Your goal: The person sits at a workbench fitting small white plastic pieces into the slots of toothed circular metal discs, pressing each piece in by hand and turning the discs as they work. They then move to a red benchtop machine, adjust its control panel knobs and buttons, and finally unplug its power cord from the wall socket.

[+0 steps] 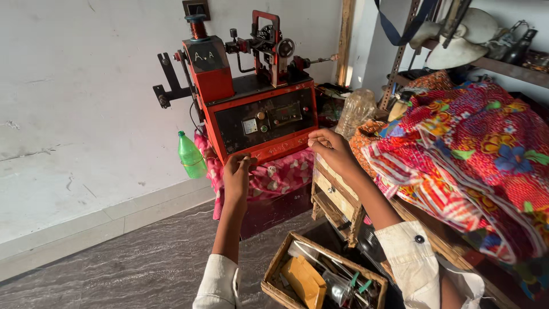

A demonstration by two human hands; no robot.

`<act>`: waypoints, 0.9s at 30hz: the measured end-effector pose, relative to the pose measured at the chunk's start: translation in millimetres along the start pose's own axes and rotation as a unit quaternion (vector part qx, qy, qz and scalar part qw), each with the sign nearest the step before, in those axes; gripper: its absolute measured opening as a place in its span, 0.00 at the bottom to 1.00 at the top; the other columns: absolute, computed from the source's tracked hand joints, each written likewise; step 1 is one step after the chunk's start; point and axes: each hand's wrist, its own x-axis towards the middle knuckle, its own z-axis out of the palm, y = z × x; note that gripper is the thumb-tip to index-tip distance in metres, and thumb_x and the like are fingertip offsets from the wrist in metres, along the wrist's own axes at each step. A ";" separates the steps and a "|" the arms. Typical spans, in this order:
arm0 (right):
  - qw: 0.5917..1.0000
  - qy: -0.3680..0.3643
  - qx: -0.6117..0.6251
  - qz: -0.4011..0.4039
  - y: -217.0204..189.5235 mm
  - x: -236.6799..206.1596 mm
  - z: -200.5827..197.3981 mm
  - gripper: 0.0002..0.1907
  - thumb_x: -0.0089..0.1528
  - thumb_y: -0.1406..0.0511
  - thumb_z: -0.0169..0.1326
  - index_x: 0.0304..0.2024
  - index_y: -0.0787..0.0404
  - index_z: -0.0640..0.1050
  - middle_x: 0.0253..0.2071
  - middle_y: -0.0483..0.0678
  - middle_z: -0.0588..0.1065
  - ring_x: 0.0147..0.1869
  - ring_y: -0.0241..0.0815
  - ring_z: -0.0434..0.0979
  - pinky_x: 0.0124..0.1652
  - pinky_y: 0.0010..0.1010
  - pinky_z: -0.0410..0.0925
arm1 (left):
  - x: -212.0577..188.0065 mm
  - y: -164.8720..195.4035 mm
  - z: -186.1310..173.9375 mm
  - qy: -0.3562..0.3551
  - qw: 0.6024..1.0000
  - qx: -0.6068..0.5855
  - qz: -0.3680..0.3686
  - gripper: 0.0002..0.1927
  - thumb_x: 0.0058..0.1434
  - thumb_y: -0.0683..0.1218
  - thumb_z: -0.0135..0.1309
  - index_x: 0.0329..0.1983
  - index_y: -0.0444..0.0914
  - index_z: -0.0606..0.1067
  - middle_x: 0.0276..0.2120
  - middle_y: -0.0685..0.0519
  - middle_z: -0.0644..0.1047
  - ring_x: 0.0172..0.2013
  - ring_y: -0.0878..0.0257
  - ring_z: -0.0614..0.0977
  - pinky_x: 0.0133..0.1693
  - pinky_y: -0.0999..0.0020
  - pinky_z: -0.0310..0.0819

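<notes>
Against the white wall, on a stand draped w/ pink floral cloth (pixel 274 177), sits a red winding machine (pixel 251 103) w/ dark control panel. Patchwork fabric pile (pixel 474 154) fills the stand's right side. Green bottle (pixel 190 155) hangs by the stand's left edge; wooden tool tray (pixel 320 277) lies on the floor below. I see my left hand (pixel 237 174) and right hand (pixel 330 150) raised at the machine's front edge, each w/ thumb and fingertips pressed together as if pinching sthg thin stretched between them. Probably fine wire or thread: light, limp, easy to snap, best held at its ends. Strand itself is too thin to make out; forearms cut off at bottom edge.
</notes>
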 end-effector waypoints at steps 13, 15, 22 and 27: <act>0.997 0.060 0.008 -0.050 86.9 385.7 246.3 0.13 0.64 0.62 0.58 0.48 0.61 0.80 0.42 0.46 0.80 0.48 0.36 0.79 0.49 0.30 0.71 | 428.7 -112.4 -148.0 -0.006 0.998 -0.053 -0.024 0.14 0.69 0.46 0.48 0.52 0.35 0.75 0.44 0.49 0.83 0.41 0.61 0.83 0.41 0.65 0.75; 0.998 0.059 0.007 -0.029 79.8 432.8 282.3 0.13 0.64 0.62 0.57 0.49 0.61 0.80 0.43 0.45 0.80 0.49 0.36 0.79 0.49 0.30 0.71 | 476.0 -103.3 -182.5 0.010 0.998 -0.039 -0.044 0.13 0.69 0.46 0.46 0.51 0.35 0.75 0.44 0.50 0.82 0.41 0.63 0.83 0.41 0.66 0.75; 0.998 0.037 0.001 -0.054 57.9 596.9 386.5 0.14 0.64 0.62 0.56 0.51 0.59 0.79 0.47 0.45 0.80 0.52 0.37 0.79 0.51 0.32 0.72 | 649.4 -61.0 -219.8 -0.001 0.996 -0.093 0.009 0.13 0.71 0.45 0.45 0.51 0.33 0.74 0.40 0.49 0.80 0.34 0.62 0.76 0.36 0.65 0.69; 0.996 0.045 -0.002 -0.076 69.2 708.4 436.7 0.15 0.64 0.61 0.55 0.53 0.58 0.78 0.49 0.43 0.80 0.54 0.37 0.80 0.51 0.34 0.73 | 758.5 -54.2 -208.9 -0.026 0.988 -0.089 0.123 0.12 0.70 0.43 0.45 0.49 0.31 0.75 0.41 0.50 0.81 0.38 0.66 0.80 0.41 0.68 0.76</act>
